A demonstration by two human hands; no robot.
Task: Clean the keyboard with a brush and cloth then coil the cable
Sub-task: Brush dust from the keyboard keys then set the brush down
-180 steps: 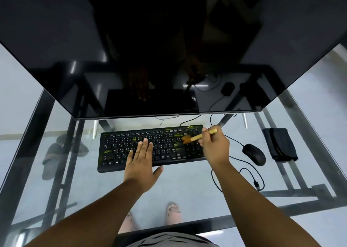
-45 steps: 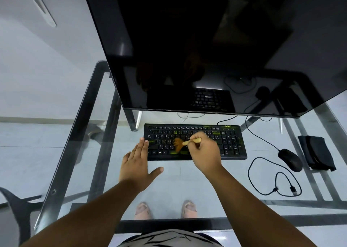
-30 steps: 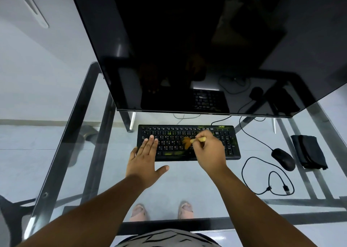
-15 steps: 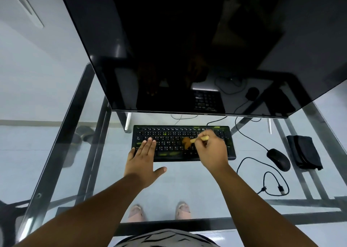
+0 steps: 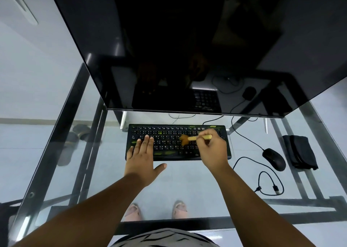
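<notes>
1. Glass on a dark metal frame makes up the surface (image 5: 187,181); pale floor tiles (image 5: 28,152) and the person's two feet show through it.
2. Along the far edge stands a large dark monitor (image 5: 187,49), its screen off and reflecting what lies below.
3. Just before the monitor lies the black keyboard (image 5: 169,141), square to the near edge.
4. The left hand (image 5: 142,156) rests flat on the keyboard's left half, fingers straight.
5. The right hand (image 5: 214,150) has its grip curled round the handle of a small brush (image 5: 195,138), bristles on the middle keys.
6. Toward the right edge lie a black mouse (image 5: 274,161), a loose loop of cable (image 5: 270,182) and a folded dark cloth (image 5: 299,151).
</notes>
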